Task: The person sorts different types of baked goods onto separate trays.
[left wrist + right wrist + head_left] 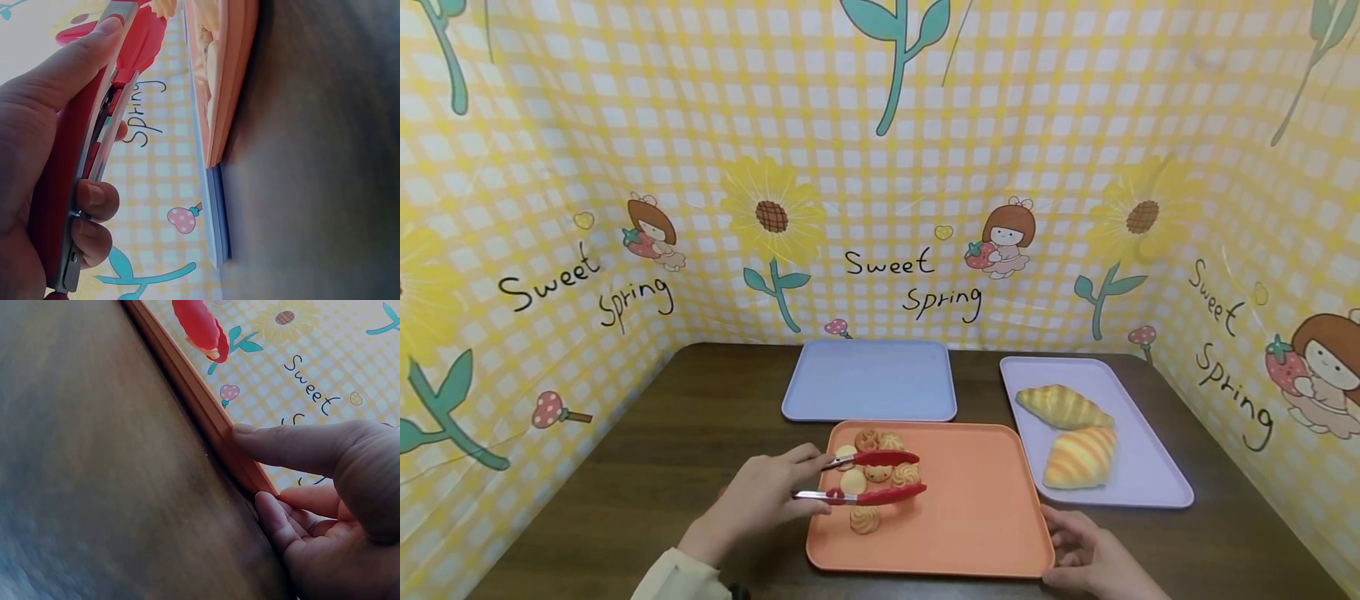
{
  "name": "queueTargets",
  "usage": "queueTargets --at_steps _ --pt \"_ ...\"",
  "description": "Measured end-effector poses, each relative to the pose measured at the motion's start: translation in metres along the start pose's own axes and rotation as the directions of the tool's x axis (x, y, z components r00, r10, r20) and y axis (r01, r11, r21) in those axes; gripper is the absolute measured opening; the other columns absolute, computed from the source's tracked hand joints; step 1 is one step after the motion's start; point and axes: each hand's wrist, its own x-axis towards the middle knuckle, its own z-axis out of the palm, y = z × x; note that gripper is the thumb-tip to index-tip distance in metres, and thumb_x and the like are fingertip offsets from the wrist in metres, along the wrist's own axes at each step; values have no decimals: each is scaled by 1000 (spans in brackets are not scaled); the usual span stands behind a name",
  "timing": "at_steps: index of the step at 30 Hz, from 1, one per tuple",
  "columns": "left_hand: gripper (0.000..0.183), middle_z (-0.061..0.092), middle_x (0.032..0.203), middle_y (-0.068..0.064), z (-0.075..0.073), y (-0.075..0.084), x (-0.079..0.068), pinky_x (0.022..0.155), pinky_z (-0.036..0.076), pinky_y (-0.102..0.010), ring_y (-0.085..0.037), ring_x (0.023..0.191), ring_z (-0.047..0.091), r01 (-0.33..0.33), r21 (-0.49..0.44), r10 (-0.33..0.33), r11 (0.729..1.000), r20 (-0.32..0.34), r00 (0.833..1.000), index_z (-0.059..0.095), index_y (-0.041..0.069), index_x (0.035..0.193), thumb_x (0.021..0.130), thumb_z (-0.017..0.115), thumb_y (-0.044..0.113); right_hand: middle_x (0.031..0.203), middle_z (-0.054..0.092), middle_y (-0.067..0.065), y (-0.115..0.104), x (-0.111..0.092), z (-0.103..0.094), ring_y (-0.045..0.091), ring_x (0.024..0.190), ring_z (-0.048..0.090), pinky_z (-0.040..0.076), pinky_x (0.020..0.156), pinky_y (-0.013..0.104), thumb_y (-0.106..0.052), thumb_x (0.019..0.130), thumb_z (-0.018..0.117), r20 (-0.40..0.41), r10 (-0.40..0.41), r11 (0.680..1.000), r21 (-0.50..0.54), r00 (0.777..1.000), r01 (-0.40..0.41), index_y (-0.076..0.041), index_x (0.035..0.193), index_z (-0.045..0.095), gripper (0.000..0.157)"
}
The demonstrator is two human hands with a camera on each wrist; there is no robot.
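My left hand [767,493] grips a pair of food tongs [94,119] with red tips and metal arms. The tips reach over the left part of an orange tray [973,500], one on either side of a swirled cookie [907,476]. In the right wrist view, something pale yellow shows between the tips. Several other small cookies lie under and around the tongs, among them a round swirled cookie [864,520] nearer the front. At the tray's front right corner, my right hand [1093,554] holds the edge, thumb against the rim and fingers curled at the corner.
A blue tray [871,379] lies behind the orange one. To the right, a lilac tray [1138,467] bears a croissant [1063,406] and a striped bread roll [1080,458]. Yellow checked cloth [880,183] surrounds the dark wooden table [647,442] at the back and sides.
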Motion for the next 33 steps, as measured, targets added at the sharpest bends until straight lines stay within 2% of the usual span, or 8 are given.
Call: queueTargets --at_steps 5,9,13,21,27,33 --pt "55 62 105 7 -3 -1 8 50 35 -22 3 52 36 20 10 -20 1000 22 1000 71 12 123 81 79 47 117 49 10 1 0 0 6 93 59 54 73 26 5 83 75 1 -17 1000 9 1000 17 18 142 38 70" --pt "56 62 106 7 -4 -3 15 49 32 -21 3 51 34 24 19 -25 1000 13 1000 71 13 124 81 79 48 117 49 9 0 0 0 6 93 59 54 73 26 3 83 75 3 13 1000 14 1000 -13 25 139 32 74" --pt "57 63 106 7 -4 -6 21 49 35 -22 3 51 34 14 37 -13 999 -25 1000 71 13 124 79 80 47 117 49 10 -2 0 0 6 92 59 54 74 26 0 83 77 5 48 999 18 999 -49 28 138 26 79" --pt "56 61 104 6 2 -11 22 48 34 -22 2 51 34 10 30 -10 1000 -10 1000 71 12 123 80 79 47 116 49 12 -3 0 -1 5 92 59 54 73 27 -2 82 78 -8 39 999 -10 999 -39 29 137 28 80" --pt "58 62 102 7 3 -13 25 53 43 -25 2 56 44 9 48 -6 999 -53 999 71 14 124 77 81 47 117 50 9 -2 0 -1 5 93 59 54 74 26 0 82 77 -5 55 998 -3 998 -55 28 137 28 79" --pt "60 61 103 6 2 -14 31 53 42 -24 1 58 44 11 59 -9 998 -34 999 69 14 128 80 79 48 117 50 9 -1 1 -1 5 93 59 54 74 26 3 82 76 0 31 1000 -2 1000 -31 29 137 29 77"
